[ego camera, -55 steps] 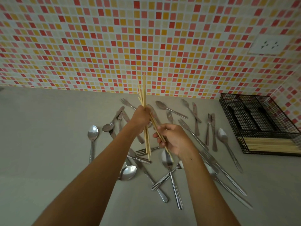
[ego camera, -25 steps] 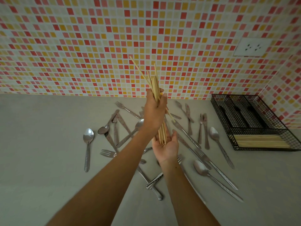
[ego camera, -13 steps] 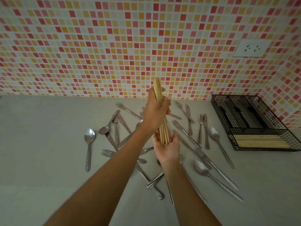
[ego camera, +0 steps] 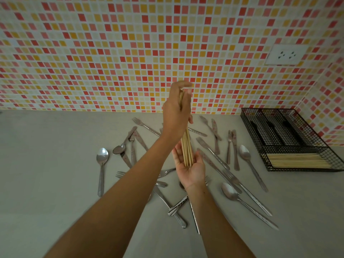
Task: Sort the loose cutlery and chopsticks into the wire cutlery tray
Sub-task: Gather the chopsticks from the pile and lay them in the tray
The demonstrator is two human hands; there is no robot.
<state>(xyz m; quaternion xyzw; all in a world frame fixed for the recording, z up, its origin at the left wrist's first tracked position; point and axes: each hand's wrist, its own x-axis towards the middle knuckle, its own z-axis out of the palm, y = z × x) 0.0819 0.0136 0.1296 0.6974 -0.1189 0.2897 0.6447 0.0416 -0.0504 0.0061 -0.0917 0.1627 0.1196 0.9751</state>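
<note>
My left hand (ego camera: 176, 116) grips a bundle of wooden chopsticks (ego camera: 187, 149) upright above the counter, its fingers covering their upper ends. Their lower ends stand on the flat, upturned palm of my right hand (ego camera: 189, 168). Beneath both hands, several steel spoons (ego camera: 102, 157), forks (ego camera: 208, 146) and knives (ego camera: 216, 131) lie scattered on the grey counter. The black wire cutlery tray (ego camera: 260, 140) stands at the right against the wall. Its front compartment holds several chopsticks (ego camera: 297, 161) laid flat.
A tiled wall rises behind the counter, with a white socket plate (ego camera: 285, 54) at upper right. The grey counter (ego camera: 46, 164) stretches bare to the left of the cutlery. Two spoons (ego camera: 230, 192) lie between my right arm and the tray.
The splayed chopsticks have been tapped together into one tight bundle on my right palm. My left hand has slid up over their top ends.
</note>
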